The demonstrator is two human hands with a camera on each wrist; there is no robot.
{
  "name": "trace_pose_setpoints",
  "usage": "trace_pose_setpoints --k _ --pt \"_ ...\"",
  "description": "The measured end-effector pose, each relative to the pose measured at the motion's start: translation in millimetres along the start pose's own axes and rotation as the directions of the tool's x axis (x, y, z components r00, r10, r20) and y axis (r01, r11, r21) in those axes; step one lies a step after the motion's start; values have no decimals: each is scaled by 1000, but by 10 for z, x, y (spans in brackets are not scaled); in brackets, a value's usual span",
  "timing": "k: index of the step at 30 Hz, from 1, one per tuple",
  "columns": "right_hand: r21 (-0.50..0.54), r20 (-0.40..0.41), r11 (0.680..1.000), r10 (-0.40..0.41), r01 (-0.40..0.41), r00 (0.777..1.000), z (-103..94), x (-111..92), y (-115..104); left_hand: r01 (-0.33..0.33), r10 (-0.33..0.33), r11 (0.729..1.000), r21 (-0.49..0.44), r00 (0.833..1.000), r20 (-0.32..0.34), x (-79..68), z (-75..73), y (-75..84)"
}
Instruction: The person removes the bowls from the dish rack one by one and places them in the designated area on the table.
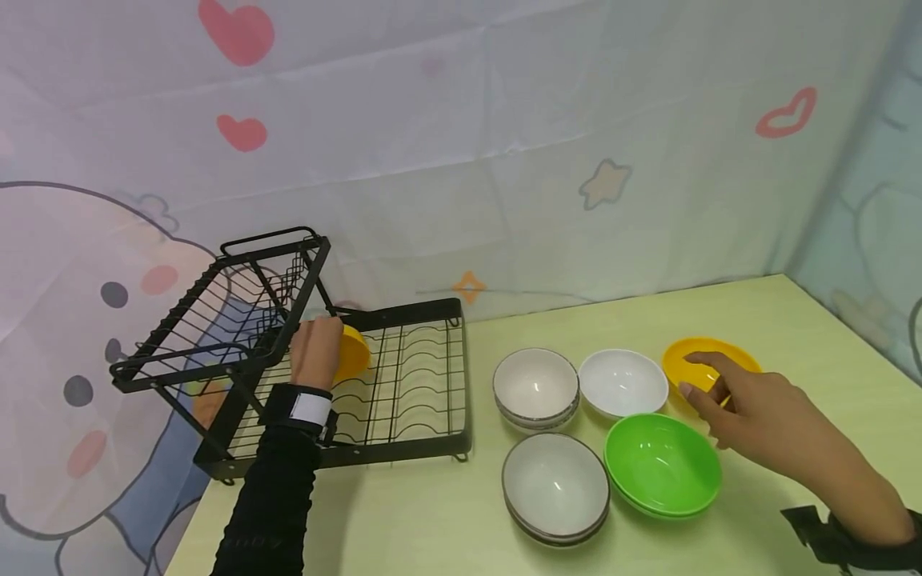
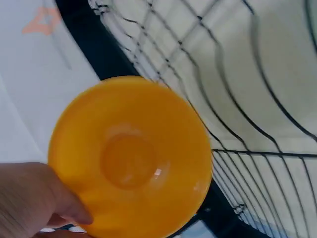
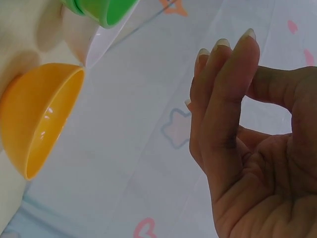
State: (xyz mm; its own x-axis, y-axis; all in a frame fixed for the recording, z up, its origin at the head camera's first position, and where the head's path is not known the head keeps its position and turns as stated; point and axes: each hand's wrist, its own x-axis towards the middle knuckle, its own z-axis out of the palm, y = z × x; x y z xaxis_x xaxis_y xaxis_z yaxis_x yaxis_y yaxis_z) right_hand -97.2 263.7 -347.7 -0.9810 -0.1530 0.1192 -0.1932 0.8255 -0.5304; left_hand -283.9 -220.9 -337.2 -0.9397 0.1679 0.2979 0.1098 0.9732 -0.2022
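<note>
My left hand (image 1: 315, 346) is inside the black dish rack (image 1: 430, 442), gripping a yellow bowl (image 1: 353, 354) at its rim. In the left wrist view the thumb lies over the edge of that bowl (image 2: 130, 158), whose inside faces the camera beside the rack wires. My right hand (image 1: 767, 412) hovers over a second yellow bowl (image 1: 735, 352) on the table, fingers loosely bent and holding nothing. The right wrist view has this bowl (image 3: 37, 116) apart from the hand (image 3: 237, 134).
Near the second yellow bowl stand a white bowl (image 1: 623, 382), stacked green bowls (image 1: 663, 464) and two stacks of pale dark-rimmed bowls (image 1: 536, 384). The rack's raised upper tier (image 1: 216, 312) slants above the left forearm. A patterned cloth (image 1: 432, 160) hangs behind the table (image 1: 403, 520).
</note>
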Motion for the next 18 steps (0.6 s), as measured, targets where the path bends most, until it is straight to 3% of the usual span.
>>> trace_pose_setpoints --k 6,12,18 --pt "0 5 1000 10 -10 1000 -5 -10 -3 -103 104 995 13 989 -104 28 -188 104" --pt "-8 -4 1000 2 -2 1000 -2 -12 -9 -139 129 989 -46 977 -171 -53 -358 252" --pt "-2 -4 1000 -7 7 1000 9 -1 -22 -149 123 981 -123 973 -196 -181 -418 363"
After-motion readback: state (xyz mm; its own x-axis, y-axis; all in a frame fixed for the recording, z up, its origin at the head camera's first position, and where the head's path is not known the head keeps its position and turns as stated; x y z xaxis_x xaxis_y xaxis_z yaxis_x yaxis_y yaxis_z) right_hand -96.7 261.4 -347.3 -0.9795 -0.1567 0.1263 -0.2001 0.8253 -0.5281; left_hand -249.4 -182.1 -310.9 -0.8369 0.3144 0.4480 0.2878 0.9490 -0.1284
